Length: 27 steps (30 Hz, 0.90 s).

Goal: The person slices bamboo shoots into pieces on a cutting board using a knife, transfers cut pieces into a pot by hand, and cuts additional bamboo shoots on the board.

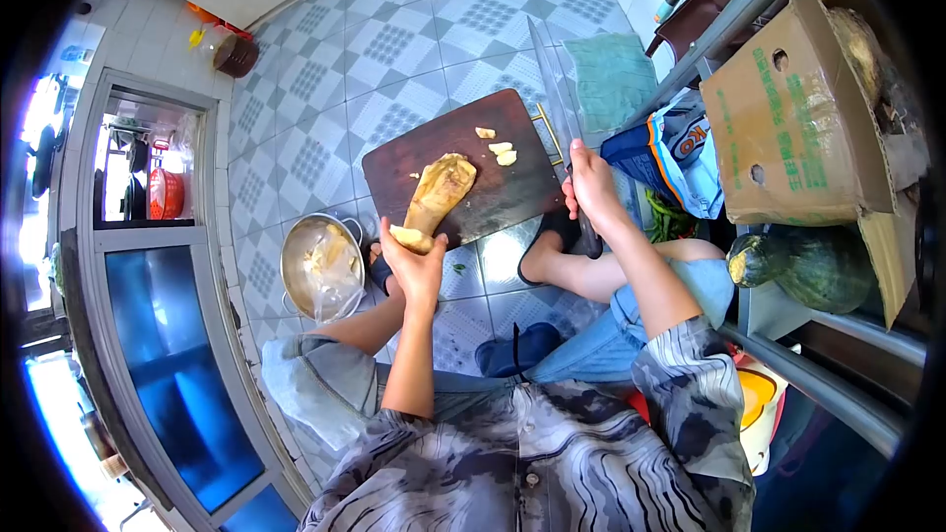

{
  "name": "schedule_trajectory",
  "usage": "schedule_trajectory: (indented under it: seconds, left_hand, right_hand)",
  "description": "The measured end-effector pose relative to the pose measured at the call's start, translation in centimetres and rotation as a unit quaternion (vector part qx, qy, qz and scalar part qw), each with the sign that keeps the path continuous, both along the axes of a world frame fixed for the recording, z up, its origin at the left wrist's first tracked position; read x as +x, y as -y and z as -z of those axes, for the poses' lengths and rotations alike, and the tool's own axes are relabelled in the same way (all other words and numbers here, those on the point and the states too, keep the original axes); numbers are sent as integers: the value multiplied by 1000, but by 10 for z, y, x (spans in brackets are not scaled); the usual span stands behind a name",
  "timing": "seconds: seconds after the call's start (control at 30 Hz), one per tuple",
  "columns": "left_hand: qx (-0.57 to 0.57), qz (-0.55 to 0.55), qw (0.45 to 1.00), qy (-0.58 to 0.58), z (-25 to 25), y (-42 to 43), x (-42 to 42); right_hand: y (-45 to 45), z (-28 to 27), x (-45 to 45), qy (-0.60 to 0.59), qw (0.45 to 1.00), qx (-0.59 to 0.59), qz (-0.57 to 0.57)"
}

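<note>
Left hand (414, 261) holding a pale cut piece (411, 238) at the near edge of the dark cutting board (507, 192); large yellow-brown chunk (440, 189) lying there, small slices (504, 152) beyond. Right hand (592, 185) gripping a long knife (555, 89), blade pointing away. Metal pot (288, 261) sitting left.

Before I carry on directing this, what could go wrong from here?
The right hand grips a long knife close to the bare right leg; a slip could cut it. The left hand holds a pale piece at the board's near edge, so bringing the blade there might catch the fingers. The large peeled chunk looks rounded and lies unheld on the cutting board; it may roll.
</note>
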<state>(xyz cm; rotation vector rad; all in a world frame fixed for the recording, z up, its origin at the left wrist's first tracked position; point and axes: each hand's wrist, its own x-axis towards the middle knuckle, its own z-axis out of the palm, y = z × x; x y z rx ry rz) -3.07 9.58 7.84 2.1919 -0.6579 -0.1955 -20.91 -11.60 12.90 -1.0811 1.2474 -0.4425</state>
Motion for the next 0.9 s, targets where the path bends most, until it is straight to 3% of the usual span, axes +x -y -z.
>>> schedule_trajectory:
  seconds: [0.03,0.07,0.13,0.17,0.27,0.3,0.33,0.4,0.57,0.67,0.8,0.87,0.9]
  left_hand:
    - [26,29,996,86,2,-2,-7]
    - [27,29,995,88,3,-4,-10]
    - [91,169,978,78,-7,-3,-15]
    - [107,216,958,154,-7,-2,-14]
    - [209,294,927,107,20,0,-11]
    - [221,286,914,183,32,3,-11]
    - [220,287,914,183,37,9,-10]
    - [287,207,897,264,42,27,-7]
    - [318,151,895,273,36,53,6]
    - [332,115,910,218,32,63,5]
    - [289,93,943,138,9,80,-15]
    - [143,93,952,253,2,92,-24]
    - [106,126,962,220,-2,101,-25]
  right_hand:
    - [0,1,0,-2,1000,-3,-8]
    - [0,2,1,-2,1000,-5,-17]
    - [-1,2,2,-1,1000,-14,-22]
    - [-1,3,1,-4,999,-22,-28]
    - [-4,2,2,-15,999,-36,-31]
    - [-4,2,2,-15,999,-37,-31]
    - [-4,3,2,-25,998,-42,-31]
    - [-4,6,1,-36,998,-47,-26]
    - [-2,5,3,-35,998,-40,-21]
    - [-3,6,4,-44,998,-43,-21]
    - [-5,3,4,-20,998,-53,-26]
    - [-4,4,6,-23,998,-51,-26]
    - [-4,5,7,-23,997,-63,-24]
